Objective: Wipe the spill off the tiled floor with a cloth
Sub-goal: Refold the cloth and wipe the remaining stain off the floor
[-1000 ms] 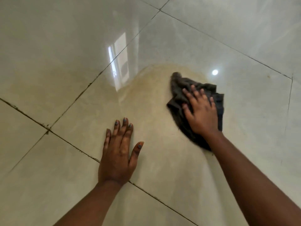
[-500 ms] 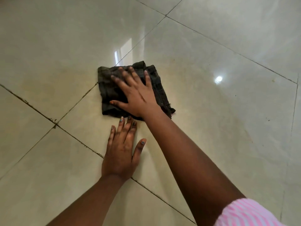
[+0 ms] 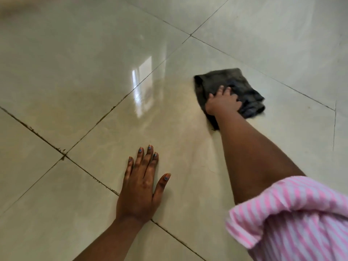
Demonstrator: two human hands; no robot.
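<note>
A dark grey cloth (image 3: 237, 85) lies bunched on the glossy beige floor tile, up and right of centre. My right hand (image 3: 223, 102) presses down on its near side, fingers curled into the fabric, arm stretched far forward. A faint wet sheen (image 3: 169, 125) with streaks spreads across the tile left of and below the cloth. My left hand (image 3: 140, 187) rests flat on the floor in the lower middle, fingers spread, holding nothing.
Large beige tiles (image 3: 75, 63) with dark grout lines (image 3: 62, 150) run diagonally across the view. A bright window reflection (image 3: 142, 83) shines on the wet tile. My pink-and-white striped sleeve (image 3: 293, 219) fills the lower right corner.
My right hand has swept the cloth from the left, just above my left hand, far out to the right and forward. My left hand has stayed planted on the floor.
</note>
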